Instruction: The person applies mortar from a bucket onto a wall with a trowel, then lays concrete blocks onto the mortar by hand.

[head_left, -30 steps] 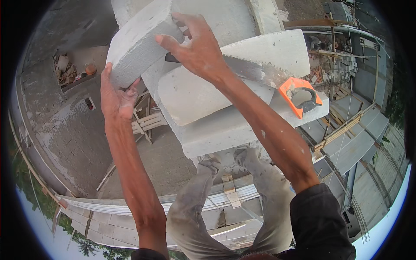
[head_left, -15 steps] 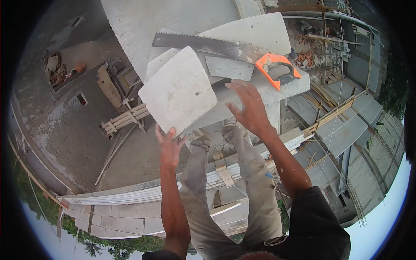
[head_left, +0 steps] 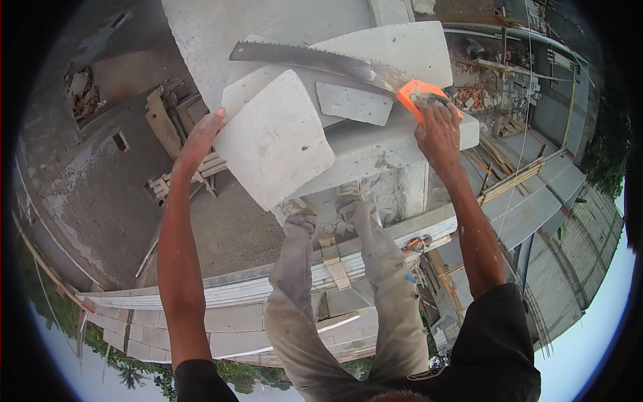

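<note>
Two bare hands are in view, along with one handsaw. The right hand (head_left: pixel 439 130) is closed on the saw's orange and black handle (head_left: pixel 410 97), its fingers curled round the grip, near the right end of the pale grey, straight-edged masonry surface (head_left: pixel 408 137). The single long, dark, toothed metal blade (head_left: pixel 301 57) runs leftward from the handle, above loose pale pieces, its teeth toward the far edge; whether it bears on them I cannot tell.

The left hand (head_left: pixel 201 137) holds nothing; its fingers are extended and close together, the tips at the left corner of one thick, white, roughly square block (head_left: pixel 278 144). Whether they touch it I cannot tell. That block sits at the left of the surface's near edge, its lowest corner reaching past that edge in this view.

Right of the block lies one small, pale grey, four-sided piece (head_left: pixel 353 104). Toward the far right corner lies one white slab with a curved edge (head_left: pixel 408 50). More pale material (head_left: pixel 251 87) shows behind the square block; whether it belongs to that slab I cannot tell.

Below the near edge are two legs in dusty grey-beige trousers (head_left: pixel 395 295) and two feet (head_left: pixel 299 213).
</note>
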### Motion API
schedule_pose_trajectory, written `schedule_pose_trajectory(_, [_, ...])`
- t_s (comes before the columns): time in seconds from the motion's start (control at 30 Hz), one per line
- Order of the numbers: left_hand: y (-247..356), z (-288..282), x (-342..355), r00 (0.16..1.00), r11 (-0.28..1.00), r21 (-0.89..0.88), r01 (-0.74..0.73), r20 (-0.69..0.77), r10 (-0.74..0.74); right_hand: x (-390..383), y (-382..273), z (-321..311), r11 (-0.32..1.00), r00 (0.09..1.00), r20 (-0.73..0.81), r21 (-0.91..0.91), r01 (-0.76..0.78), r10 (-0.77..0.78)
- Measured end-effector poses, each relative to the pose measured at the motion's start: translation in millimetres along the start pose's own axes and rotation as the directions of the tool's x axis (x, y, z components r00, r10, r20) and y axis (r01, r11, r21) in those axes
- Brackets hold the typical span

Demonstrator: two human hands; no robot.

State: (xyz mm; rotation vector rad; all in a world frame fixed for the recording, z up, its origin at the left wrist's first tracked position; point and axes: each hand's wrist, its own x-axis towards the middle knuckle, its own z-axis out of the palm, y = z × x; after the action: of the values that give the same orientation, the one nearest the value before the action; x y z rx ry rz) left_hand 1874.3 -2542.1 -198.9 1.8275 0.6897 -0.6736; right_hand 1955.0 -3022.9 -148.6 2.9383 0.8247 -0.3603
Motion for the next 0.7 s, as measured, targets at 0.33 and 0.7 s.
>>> schedule_pose_trajectory(0.33, [47.3,15.7,1.0,0.890,0.956,0.172,0.236,0.358,-0.284,-30.2,-40.1,-111.1,0.208,0.863,0.310,0.886,-0.414,0.399])
schedule_pose_trajectory(0.7, [125.7,8.2,-61.8,0.985,0.983,0.177,-0.048,0.173,0.017,-116.8,-97.0,-207.3,0.156,0.786,0.291,0.886,-0.436,0.545])
